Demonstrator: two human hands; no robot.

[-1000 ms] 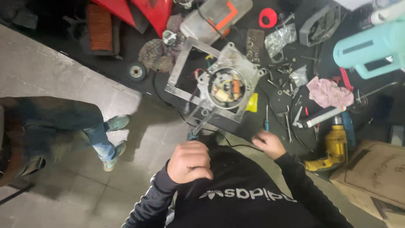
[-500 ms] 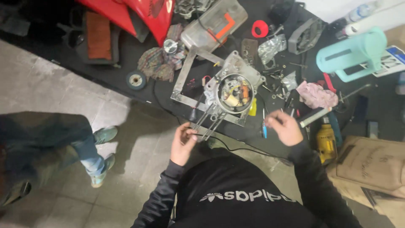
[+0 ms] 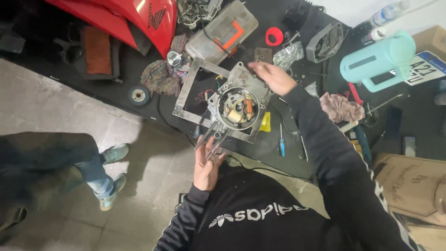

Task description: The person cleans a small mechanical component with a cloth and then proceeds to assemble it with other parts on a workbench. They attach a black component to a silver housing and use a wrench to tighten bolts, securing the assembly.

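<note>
Left hand (image 3: 207, 163) gripping thin metal rods (image 3: 211, 142), right hand (image 3: 274, 76) open over engine casing (image 3: 239, 104), screwdriver (image 3: 281, 145) beside.

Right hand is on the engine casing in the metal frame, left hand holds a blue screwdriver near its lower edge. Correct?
Not quite. The head view shows the left hand holding long thin metal tools, like pliers or tweezers, not a screwdriver. The blue-handled screwdriver lies untouched on the dark mat. The rest stands: the right hand is on the engine casing in the metal frame.
</note>
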